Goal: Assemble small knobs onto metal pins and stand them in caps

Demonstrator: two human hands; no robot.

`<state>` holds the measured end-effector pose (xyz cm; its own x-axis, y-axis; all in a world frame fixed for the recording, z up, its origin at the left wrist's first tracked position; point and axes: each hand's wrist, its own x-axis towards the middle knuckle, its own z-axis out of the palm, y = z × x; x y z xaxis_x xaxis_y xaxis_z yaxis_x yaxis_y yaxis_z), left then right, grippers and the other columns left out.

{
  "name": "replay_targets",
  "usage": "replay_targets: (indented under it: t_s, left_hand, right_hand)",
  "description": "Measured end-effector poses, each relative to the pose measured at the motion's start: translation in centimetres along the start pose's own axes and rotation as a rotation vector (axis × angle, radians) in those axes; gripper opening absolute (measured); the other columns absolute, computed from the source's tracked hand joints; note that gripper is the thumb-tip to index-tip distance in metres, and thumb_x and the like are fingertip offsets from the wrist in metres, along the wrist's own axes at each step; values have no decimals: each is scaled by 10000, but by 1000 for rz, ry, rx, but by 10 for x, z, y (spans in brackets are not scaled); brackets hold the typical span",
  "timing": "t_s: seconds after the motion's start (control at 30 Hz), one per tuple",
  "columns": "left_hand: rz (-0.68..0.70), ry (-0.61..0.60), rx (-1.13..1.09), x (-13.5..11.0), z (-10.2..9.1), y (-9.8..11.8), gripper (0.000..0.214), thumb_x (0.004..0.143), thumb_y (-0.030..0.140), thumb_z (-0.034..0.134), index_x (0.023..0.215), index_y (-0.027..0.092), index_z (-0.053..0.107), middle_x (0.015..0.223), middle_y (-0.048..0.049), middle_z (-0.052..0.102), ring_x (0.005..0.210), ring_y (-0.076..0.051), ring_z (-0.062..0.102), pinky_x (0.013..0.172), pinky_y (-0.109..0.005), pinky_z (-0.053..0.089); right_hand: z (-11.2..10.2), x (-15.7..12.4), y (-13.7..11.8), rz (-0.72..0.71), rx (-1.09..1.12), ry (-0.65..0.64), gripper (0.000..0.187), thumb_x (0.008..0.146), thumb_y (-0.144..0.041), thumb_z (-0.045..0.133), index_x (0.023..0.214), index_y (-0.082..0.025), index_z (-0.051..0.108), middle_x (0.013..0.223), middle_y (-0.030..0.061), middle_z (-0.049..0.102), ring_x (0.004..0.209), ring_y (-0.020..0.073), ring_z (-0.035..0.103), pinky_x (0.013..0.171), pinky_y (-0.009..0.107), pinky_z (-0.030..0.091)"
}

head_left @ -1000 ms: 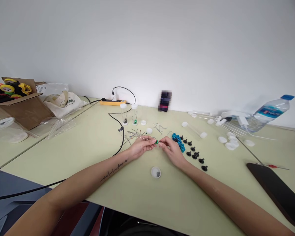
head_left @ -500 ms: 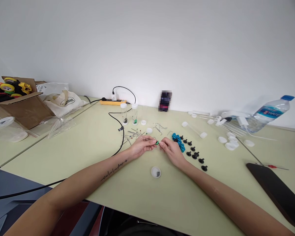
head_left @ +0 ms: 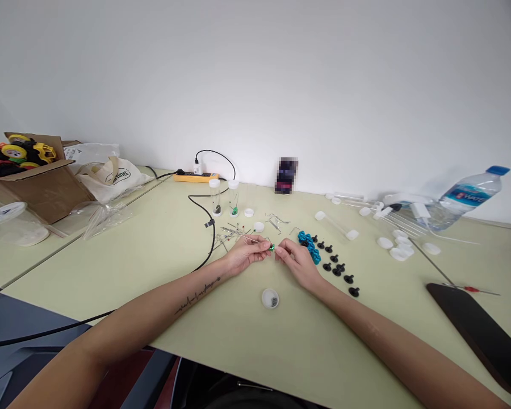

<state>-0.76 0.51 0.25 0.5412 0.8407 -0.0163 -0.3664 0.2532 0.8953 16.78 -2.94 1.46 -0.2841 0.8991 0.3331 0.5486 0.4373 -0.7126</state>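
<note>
Pinched in my left hand (head_left: 247,253) is a small shiny green part (head_left: 272,247), with a thin metal rod reaching back over the fingers. Just right of it, my right hand (head_left: 295,258) has thumb and index finger pressed together; whatever lies between them is too small to make out. Nearer to me stands a white cap (head_left: 269,299) holding tiny grey metal pieces. Blue knobbly parts (head_left: 310,247) and several black round-headed pieces (head_left: 336,271) lie beside my right hand. Thin metal rods (head_left: 230,234) are scattered beyond my left hand.
Two clear tubes (head_left: 234,200) with white caps stand at the back, near an orange power strip (head_left: 196,177). White lids (head_left: 402,250) and a tilted water bottle (head_left: 472,196) are on the right, a dark slab (head_left: 477,335) nearer. At left sits a cardboard box (head_left: 46,187).
My right fingertips have drawn slightly away from the green part, and a small gap shows. My left hand stays in place.
</note>
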Motion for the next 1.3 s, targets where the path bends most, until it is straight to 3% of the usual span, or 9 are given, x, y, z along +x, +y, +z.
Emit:
replay_targets:
  t_s: [0.13, 0.3, 0.43, 0.63, 0.8, 0.9, 1.07, 1.2, 1.3]
  left_hand:
    - [-19, -23, 5, 0, 0, -1, 224, 644, 253, 718, 782, 103, 625, 672, -30, 598, 639, -80, 543, 587, -192, 379]
    - [8, -27, -21, 2, -3, -3, 183, 682, 236, 691, 775, 95, 620, 687, -35, 596, 635, -67, 531, 595, -183, 383]
    - [15, -16, -29, 2, -3, -2, 196, 674, 242, 696, 777, 91, 624, 671, -32, 589, 600, -59, 512, 581, -186, 377]
    - [-4, -11, -23, 1, 0, -1, 231, 637, 262, 722, 773, 100, 629, 677, -27, 602, 640, -75, 538, 598, -195, 374]
    - [5, 4, -30, 2, -2, -2, 230, 645, 272, 716, 772, 101, 630, 668, -24, 604, 595, -58, 516, 591, -197, 370]
    - [1, -3, -33, 2, -3, -2, 223, 648, 261, 715, 775, 100, 631, 672, -24, 602, 622, -67, 531, 600, -198, 374]
    - [-9, -22, -35, 1, -2, -2, 195, 656, 228, 710, 774, 98, 626, 705, -25, 599, 685, -82, 556, 623, -196, 383]
    - [-12, -24, -29, 1, -3, -3, 202, 658, 233, 709, 781, 97, 625, 696, -29, 600, 671, -82, 551, 608, -193, 379]
    - [4, -26, -35, 2, -4, -3, 197, 675, 235, 697, 791, 92, 626, 683, -29, 596, 623, -60, 527, 592, -182, 373]
  right_hand:
    - [0, 0, 2, -4, 25, -63, 429, 923, -404, 259, 652, -192, 515, 588, -4, 563, 554, 131, 521, 597, 265, 390]
    - [1, -1, 1, -17, -16, 23, 216, 874, -401, 398, 855, -210, 497, 645, -9, 541, 612, 152, 518, 594, 272, 388]
    - [1, -2, -2, -21, -19, 52, 222, 847, -407, 444, 950, -212, 474, 702, 4, 547, 653, 161, 522, 606, 278, 398]
    - [0, 0, -1, -34, -63, -16, 336, 911, -386, 307, 726, -192, 509, 649, 1, 546, 617, 139, 505, 599, 265, 373]
    - [2, -1, -1, -25, -39, 58, 199, 853, -387, 448, 905, -200, 488, 759, 11, 555, 687, 148, 514, 576, 249, 387]
    - [1, -2, -1, -26, -45, 49, 211, 858, -400, 434, 858, -199, 497, 748, 12, 561, 677, 150, 511, 590, 256, 385]
    - [-1, -1, 0, -27, -108, -16, 382, 915, -404, 293, 681, -189, 504, 607, -9, 531, 578, 127, 487, 583, 249, 351]
    - [-1, 0, -1, -31, -116, -20, 374, 912, -410, 300, 690, -187, 504, 616, -5, 538, 591, 131, 495, 585, 248, 355]
    - [1, -1, 0, -29, -96, 22, 251, 878, -412, 391, 827, -196, 509, 701, 6, 559, 628, 141, 501, 575, 250, 369]
